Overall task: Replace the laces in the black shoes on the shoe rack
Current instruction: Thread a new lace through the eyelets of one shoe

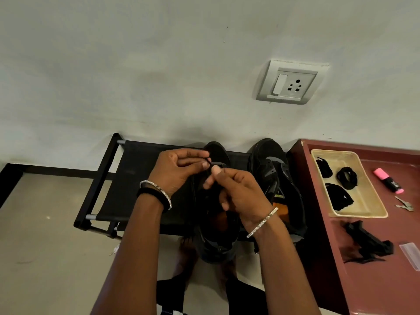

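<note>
- Both hands are working over the left black shoe [216, 201], which is sitting on the shoe rack [136, 178] with its toe pointing away toward the wall and its heel hanging toward the person.
- The left hand [179, 171] is pinching a bit of black lace [210, 163] between thumb and fingertips, up near the toe end of the eyelet rows.
- The right hand [236, 189] is closing its grip on the same lace just beside it, thumb up, the two hands almost touching.
- So the lace is lying right between the two grips, and I'd guess the next pull runs along the shoe's length.
- The other black shoe [277, 187] is waiting to the right, looking unlaced.
- Spare black laces [346, 177] are sitting in the tray [372, 201] on the table [386, 280], nearer the right hand.
</note>
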